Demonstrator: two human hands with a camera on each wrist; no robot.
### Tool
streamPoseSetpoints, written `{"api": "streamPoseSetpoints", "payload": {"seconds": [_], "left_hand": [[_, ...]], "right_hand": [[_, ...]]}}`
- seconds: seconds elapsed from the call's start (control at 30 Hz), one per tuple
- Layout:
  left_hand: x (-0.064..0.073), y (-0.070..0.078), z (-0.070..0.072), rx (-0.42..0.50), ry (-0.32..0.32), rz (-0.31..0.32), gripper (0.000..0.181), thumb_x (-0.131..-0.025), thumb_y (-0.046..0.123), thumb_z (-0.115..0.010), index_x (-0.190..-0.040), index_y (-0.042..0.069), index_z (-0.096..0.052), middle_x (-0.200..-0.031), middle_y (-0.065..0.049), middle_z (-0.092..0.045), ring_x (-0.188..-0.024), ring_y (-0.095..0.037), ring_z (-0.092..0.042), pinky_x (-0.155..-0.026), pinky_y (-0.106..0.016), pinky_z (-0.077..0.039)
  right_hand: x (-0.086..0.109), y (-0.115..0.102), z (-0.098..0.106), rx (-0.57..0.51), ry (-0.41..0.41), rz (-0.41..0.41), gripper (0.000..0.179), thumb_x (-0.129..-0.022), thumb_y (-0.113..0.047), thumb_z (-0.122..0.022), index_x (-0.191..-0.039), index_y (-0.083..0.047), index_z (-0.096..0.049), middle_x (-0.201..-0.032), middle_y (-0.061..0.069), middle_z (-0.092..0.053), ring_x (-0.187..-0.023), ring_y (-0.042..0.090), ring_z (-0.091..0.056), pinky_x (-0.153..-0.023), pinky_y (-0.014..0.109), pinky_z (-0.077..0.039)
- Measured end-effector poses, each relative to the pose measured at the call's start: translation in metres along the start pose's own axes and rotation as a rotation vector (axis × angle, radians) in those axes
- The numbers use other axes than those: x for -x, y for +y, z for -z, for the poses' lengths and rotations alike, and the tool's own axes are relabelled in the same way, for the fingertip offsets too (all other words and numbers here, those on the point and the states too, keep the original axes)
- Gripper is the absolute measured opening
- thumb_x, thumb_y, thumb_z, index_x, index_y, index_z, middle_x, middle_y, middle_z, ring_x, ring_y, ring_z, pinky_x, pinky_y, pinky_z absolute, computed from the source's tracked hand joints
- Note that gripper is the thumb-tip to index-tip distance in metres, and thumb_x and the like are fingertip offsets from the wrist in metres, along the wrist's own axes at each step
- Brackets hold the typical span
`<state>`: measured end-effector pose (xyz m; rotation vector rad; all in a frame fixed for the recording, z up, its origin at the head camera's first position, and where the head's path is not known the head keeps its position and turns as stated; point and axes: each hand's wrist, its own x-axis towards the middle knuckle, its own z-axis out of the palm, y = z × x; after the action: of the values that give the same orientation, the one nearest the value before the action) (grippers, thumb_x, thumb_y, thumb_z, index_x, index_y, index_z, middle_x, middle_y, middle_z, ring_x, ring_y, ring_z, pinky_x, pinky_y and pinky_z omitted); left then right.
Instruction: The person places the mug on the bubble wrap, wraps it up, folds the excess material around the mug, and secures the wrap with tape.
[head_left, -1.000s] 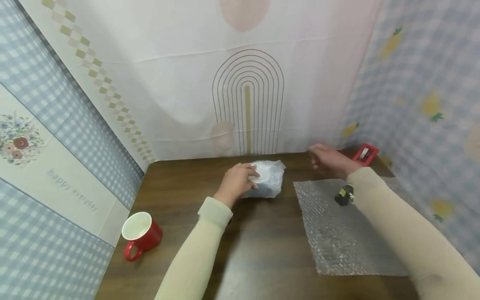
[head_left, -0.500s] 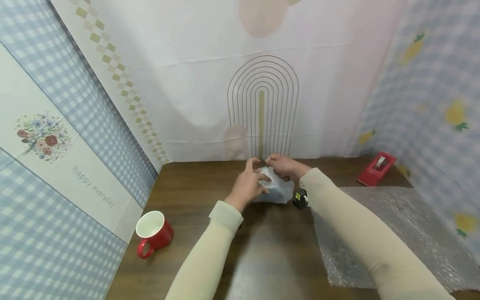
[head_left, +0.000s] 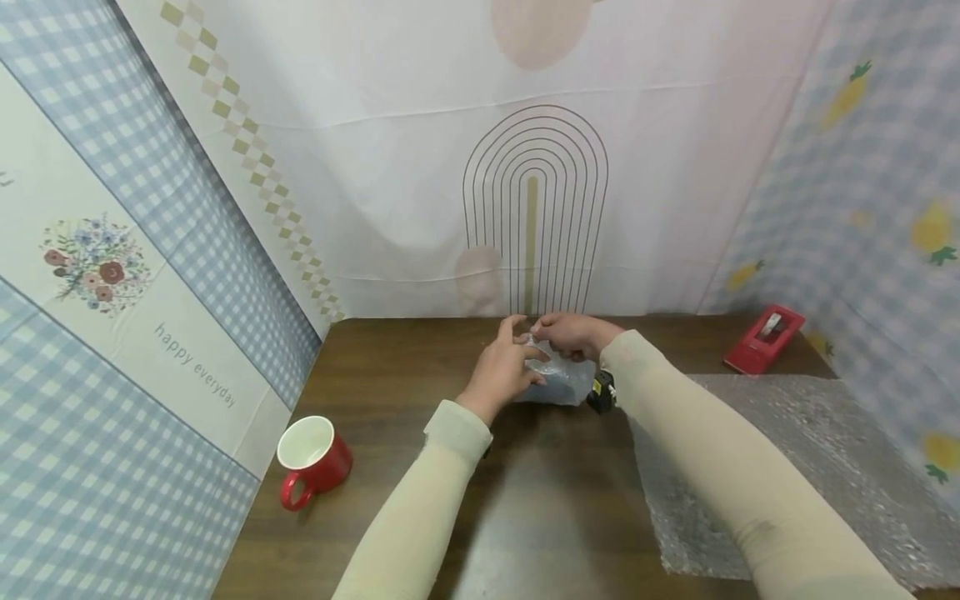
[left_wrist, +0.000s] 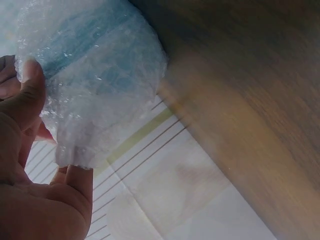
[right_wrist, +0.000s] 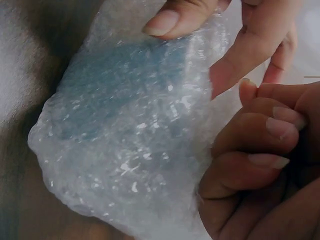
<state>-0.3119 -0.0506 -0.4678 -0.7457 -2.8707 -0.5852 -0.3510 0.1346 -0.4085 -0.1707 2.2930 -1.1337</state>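
A bundle of bubble wrap (head_left: pixel 558 388) lies near the table's back edge, with something light blue showing through the layers. My left hand (head_left: pixel 495 373) holds it from the left; in the left wrist view, the thumb (left_wrist: pixel 34 75) lies over the bubble wrap and other fingers reach its far edge. At the bundle's upper edge is my right hand (head_left: pixel 573 332), close to the left fingertips. The right wrist view shows the right hand's curled fingers (right_wrist: pixel 250 172) against the bundle's edge. Whether anything thin is between its thumb and forefinger cannot be seen.
A red tape dispenser (head_left: pixel 765 340) stands at the back right. Flat on the right side lies a sheet of bubble wrap (head_left: pixel 780 492), partly under the right forearm. A red mug (head_left: pixel 322 460) with a white inside stands at the left edge. Cloth hangs behind the table.
My right hand has come left from beside the tape dispenser to the bundle's upper edge. The left hand stays on the bundle, its forefinger now raised. Over the last half second both hands barely move.
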Motion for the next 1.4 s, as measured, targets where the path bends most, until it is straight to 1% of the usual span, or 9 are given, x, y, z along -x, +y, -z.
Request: {"api": "streamPoseSetpoints", "payload": {"seconds": [0.17, 0.37, 0.4, 0.53, 0.7, 0.83, 0.93, 1.07, 1.4], "left_hand": [[0.0, 0.004, 0.001, -0.011, 0.0, 0.006, 0.035, -0.092, 0.038, -0.095, -0.123, 0.024, -0.09, -0.182, -0.012, -0.042, -0.16, -0.022, -0.056, -0.113, -0.04, -0.064], [-0.013, 0.006, 0.013, 0.09, -0.124, -0.001, 0.032, -0.09, 0.026, -0.097, -0.119, 0.015, -0.09, -0.174, -0.012, -0.057, -0.166, -0.033, -0.049, -0.138, -0.047, -0.042], [-0.022, -0.006, 0.0, 0.105, -0.133, -0.009, 0.033, -0.088, 0.03, -0.099, -0.117, 0.016, -0.09, -0.173, -0.009, -0.059, -0.165, -0.033, -0.051, -0.141, -0.046, -0.038], [-0.029, -0.006, 0.0, 0.16, -0.193, 0.04, 0.033, -0.088, 0.026, -0.1, -0.117, 0.015, -0.09, -0.171, -0.006, -0.061, -0.163, -0.037, -0.051, -0.142, -0.049, -0.036], [-0.022, 0.007, 0.016, 0.145, -0.202, 0.062, 0.036, -0.088, 0.022, -0.099, -0.122, 0.013, -0.089, -0.171, -0.006, -0.062, -0.161, -0.041, -0.053, -0.136, -0.05, -0.045], [-0.019, 0.006, 0.017, 0.11, -0.194, 0.097, 0.04, -0.087, 0.026, -0.1, -0.124, 0.016, -0.089, -0.172, -0.005, -0.061, -0.159, -0.04, -0.055, -0.129, -0.052, -0.052], [-0.019, 0.008, 0.016, 0.113, -0.18, 0.117, 0.041, -0.085, 0.026, -0.101, -0.123, 0.017, -0.089, -0.172, -0.005, -0.061, -0.159, -0.04, -0.055, -0.129, -0.053, -0.053], [-0.018, 0.005, 0.018, 0.127, -0.176, 0.125, 0.041, -0.085, 0.025, -0.101, -0.124, 0.017, -0.089, -0.173, -0.005, -0.06, -0.16, -0.04, -0.054, -0.13, -0.053, -0.052], [-0.016, 0.007, 0.016, 0.168, -0.156, 0.153, 0.041, -0.084, 0.022, -0.101, -0.123, 0.017, -0.089, -0.174, -0.005, -0.059, -0.164, -0.042, -0.051, -0.133, -0.053, -0.049]], "right_hand": [[0.0, -0.001, -0.002, -0.017, 0.028, -0.028, 0.022, -0.118, -0.018, -0.049, -0.123, -0.004, -0.066, -0.061, -0.011, -0.038, -0.055, 0.006, -0.029, -0.056, 0.023, -0.027], [0.0, -0.002, -0.004, -0.006, 0.043, -0.032, 0.02, -0.115, -0.017, -0.048, -0.107, -0.008, -0.064, -0.059, -0.01, -0.036, -0.055, 0.007, -0.029, -0.055, 0.024, -0.027], [0.0, -0.002, -0.004, -0.006, 0.048, -0.035, 0.021, -0.115, -0.017, -0.048, -0.108, -0.008, -0.065, -0.059, -0.01, -0.036, -0.055, 0.008, -0.029, -0.054, 0.024, -0.027], [0.001, 0.003, -0.005, 0.001, 0.067, -0.022, 0.027, -0.116, -0.02, -0.047, -0.114, -0.005, -0.069, -0.058, -0.01, -0.038, -0.054, 0.007, -0.031, -0.054, 0.024, -0.029], [0.017, 0.006, -0.001, 0.06, 0.105, -0.022, 0.045, -0.119, -0.029, -0.048, -0.149, -0.003, -0.07, -0.065, -0.008, -0.048, -0.059, 0.009, -0.038, -0.06, 0.026, -0.033], [0.033, 0.006, 0.004, 0.043, 0.144, -0.025, 0.052, -0.119, -0.03, -0.053, -0.167, -0.008, -0.054, -0.101, 0.009, -0.076, -0.076, 0.012, -0.06, -0.07, 0.028, -0.046], [0.048, 0.012, 0.013, 0.013, 0.189, 0.005, 0.061, -0.115, -0.021, -0.062, -0.172, -0.01, -0.044, -0.129, 0.017, -0.076, -0.086, 0.014, -0.07, -0.074, 0.028, -0.054], [0.06, 0.02, 0.018, -0.044, 0.173, 0.059, 0.074, -0.109, -0.007, -0.07, -0.175, -0.009, -0.035, -0.112, 0.013, -0.068, -0.084, 0.015, -0.065, -0.074, 0.028, -0.057], [0.058, 0.061, 0.0, 0.011, 0.259, 0.085, 0.031, -0.104, -0.005, -0.081, -0.117, 0.002, -0.054, -0.092, 0.005, -0.062, -0.081, 0.013, -0.068, -0.073, 0.027, -0.059]]}}
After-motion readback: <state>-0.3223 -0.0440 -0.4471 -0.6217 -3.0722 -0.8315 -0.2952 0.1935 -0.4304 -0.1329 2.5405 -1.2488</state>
